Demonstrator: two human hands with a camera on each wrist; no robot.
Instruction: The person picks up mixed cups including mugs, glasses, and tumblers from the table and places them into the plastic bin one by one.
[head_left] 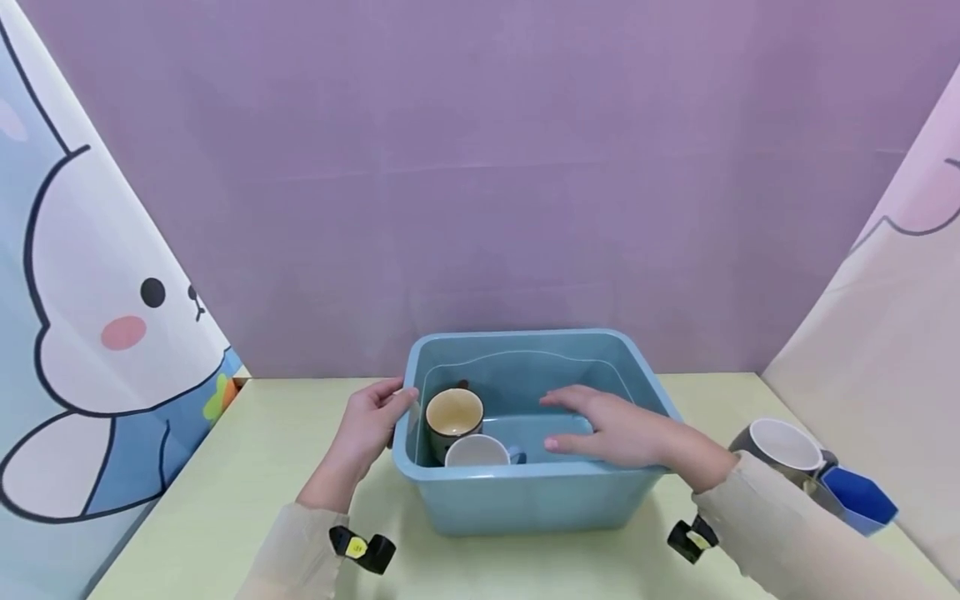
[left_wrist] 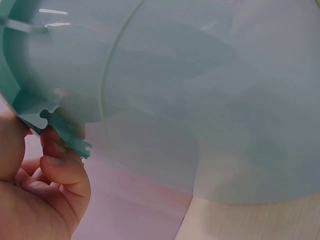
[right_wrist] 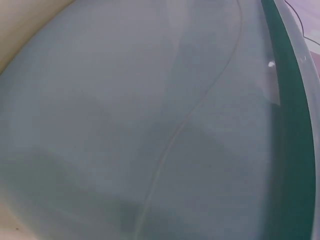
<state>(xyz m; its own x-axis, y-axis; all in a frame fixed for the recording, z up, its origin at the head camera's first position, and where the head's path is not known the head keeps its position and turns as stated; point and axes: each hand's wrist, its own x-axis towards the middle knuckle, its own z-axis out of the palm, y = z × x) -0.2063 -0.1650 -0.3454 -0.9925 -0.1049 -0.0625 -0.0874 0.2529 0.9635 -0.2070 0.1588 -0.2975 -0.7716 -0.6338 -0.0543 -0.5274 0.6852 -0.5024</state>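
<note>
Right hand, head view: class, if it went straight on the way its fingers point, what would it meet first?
Probably the cream-lined mug in the light-blue tub; the right hand points that way, though its height is unclear and it might pass above.

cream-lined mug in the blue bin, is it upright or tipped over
Upright: in the head view the cream-lined mug stands mouth up inside the blue bin, its open rim facing upward. Its base is hidden.

No readable words here — a yellow label (head_left: 356, 547) on the left black wrist device (head_left: 378, 555), its dark mark too tiny; a pale label (head_left: 701, 540) on the right black wrist device (head_left: 682, 542) — illegible too.
</note>
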